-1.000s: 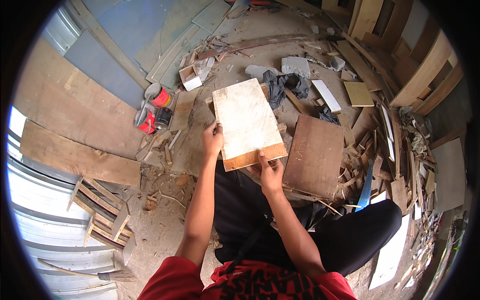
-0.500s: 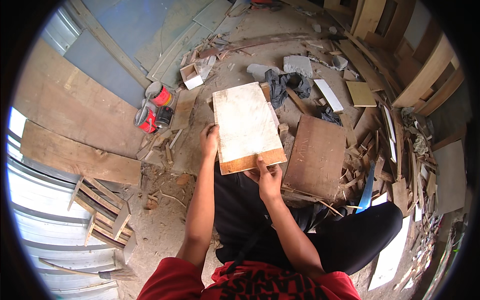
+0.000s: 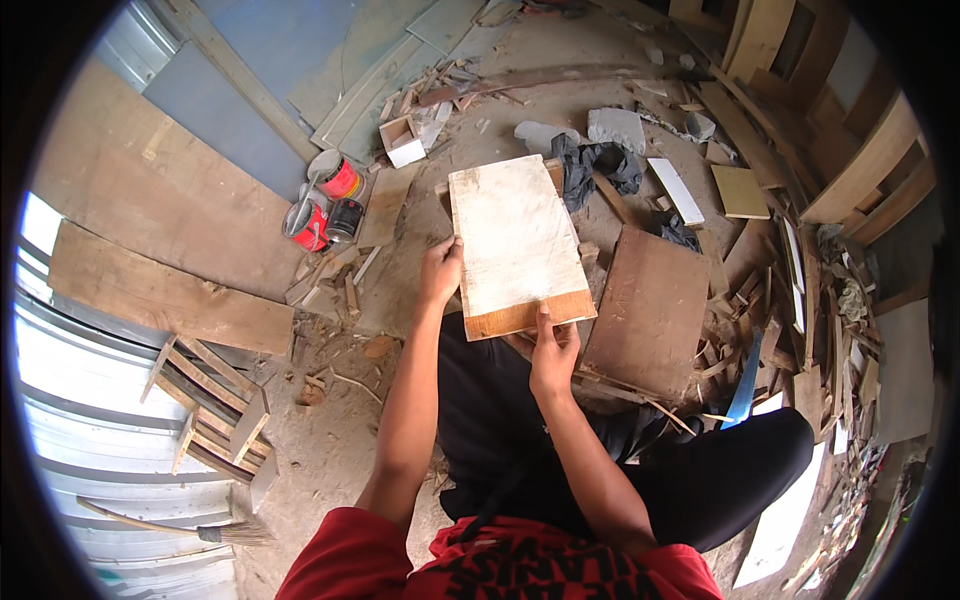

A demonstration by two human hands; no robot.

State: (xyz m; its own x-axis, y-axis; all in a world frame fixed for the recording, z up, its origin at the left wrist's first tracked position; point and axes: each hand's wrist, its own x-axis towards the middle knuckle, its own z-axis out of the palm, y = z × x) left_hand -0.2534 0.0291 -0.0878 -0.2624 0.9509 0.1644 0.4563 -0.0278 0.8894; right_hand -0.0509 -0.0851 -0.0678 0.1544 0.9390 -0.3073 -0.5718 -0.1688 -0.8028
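Note:
Both of my hands grip a rectangular wooden board [image 3: 520, 235], mostly whitish with scuffs and a bare orange-brown strip along its near edge. It is held above my lap. My left hand [image 3: 441, 270] is closed on the board's left edge, the fingers going underneath. At the near edge my right hand [image 3: 554, 352] pinches the brown strip, thumb on top and fingers below. To the right of the board lies a brown wooden panel [image 3: 648, 312].
Paint cans [image 3: 306, 222] stand at the left near a small white box [image 3: 402, 142]. Black plastic [image 3: 603, 168] and concrete lumps [image 3: 616, 128] lie beyond the board. Wood scraps and a blue-bladed saw [image 3: 741, 385] are at the right; a broom [image 3: 225, 533] lies lower left.
The whole view has shifted slightly, so the board and hands appear a little farther right and higher. My grip on the board looks the same.

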